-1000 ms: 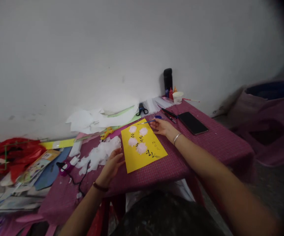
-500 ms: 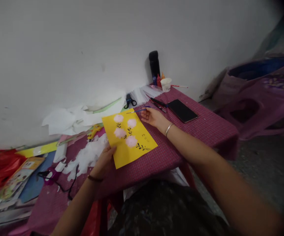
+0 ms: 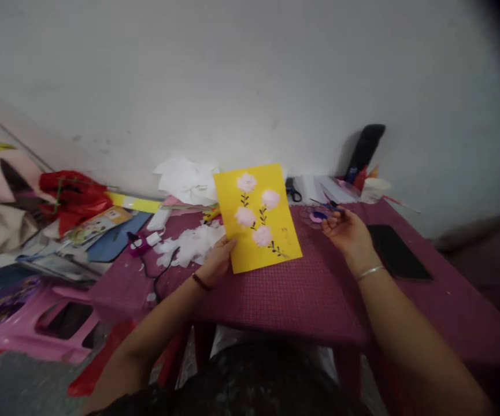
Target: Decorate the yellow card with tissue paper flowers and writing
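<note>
My left hand [image 3: 219,257] pinches the lower left edge of a yellow sheet of paper [image 3: 256,254], which is held up at a tilt above the table. On the sheet are several pale pink flowers with dark leaves, and small dark writing at the right. To the right of the paper, my right hand [image 3: 345,236] has its fingers curled around a thin blue paintbrush [image 3: 325,204], its tip pointing left. Just beyond those fingers lies a small round palette or lid [image 3: 318,217] with dark blue on it.
A black phone [image 3: 399,252] lies right of my right hand. Scissors [image 3: 293,190], a white cup [image 3: 375,189] and paint bottles [image 3: 360,178] stand or lie along the wall. Torn white paper [image 3: 191,244], a purple device with a cord [image 3: 139,245] and a yellow glue gun [image 3: 211,216] are at left.
The view has swung left. The yellow sheet is raised more upright toward me. My right hand and the brush have moved right, away from the sheet.
</note>
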Demonstrator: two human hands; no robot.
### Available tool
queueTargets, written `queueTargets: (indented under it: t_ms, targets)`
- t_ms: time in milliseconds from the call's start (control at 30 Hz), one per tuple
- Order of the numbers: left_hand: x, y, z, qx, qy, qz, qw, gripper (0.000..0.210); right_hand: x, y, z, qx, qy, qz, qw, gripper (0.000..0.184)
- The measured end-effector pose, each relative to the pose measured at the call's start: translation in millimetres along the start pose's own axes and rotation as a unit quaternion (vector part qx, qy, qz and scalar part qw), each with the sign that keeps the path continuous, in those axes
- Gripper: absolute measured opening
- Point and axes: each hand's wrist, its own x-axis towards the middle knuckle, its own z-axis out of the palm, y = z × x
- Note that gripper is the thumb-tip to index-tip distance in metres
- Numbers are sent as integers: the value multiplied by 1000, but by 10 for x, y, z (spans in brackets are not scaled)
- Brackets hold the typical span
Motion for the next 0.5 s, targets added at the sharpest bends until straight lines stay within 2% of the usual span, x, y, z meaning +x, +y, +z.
queueTargets:
  t_ms: [100,200,267,367,500]
  targets:
    - [167,54,109,-18,8,36,999,36,39,12,-53,14,-11,12,1000,28]
    - [490,209,123,-34,59,100,993,32,62,37,-81,136,81,119,980,20]
    - [721,349,61,-41,107,147,982,27,68,57,-90,179,107,156,966,18]
    - [971,534,-93,-51,172,200,963,27,59,58,-74,200,103,169,960,20]
    - [1052,596,-246,-52,188,204,959,32,7,-4,15,221,92,188,953,25]
